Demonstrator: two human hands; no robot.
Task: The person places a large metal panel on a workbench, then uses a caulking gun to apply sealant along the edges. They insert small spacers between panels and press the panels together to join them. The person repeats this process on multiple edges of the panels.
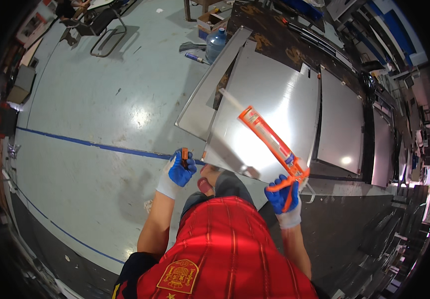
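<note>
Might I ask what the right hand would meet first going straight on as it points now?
Beyond the orange caulking gun it holds, the right hand would probably meet the widest flat silver panel, though depth is unclear.

A blue water jug (216,46) stands near a cardboard box (204,25); a chair (102,21) stands farther left.

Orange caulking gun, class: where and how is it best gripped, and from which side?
Grip the orange caulking gun by its rear handle, probably best from the person's own side: the long barrel and pale nozzle slant away, leaving that end nearest, where the right hand wraps it.
</note>
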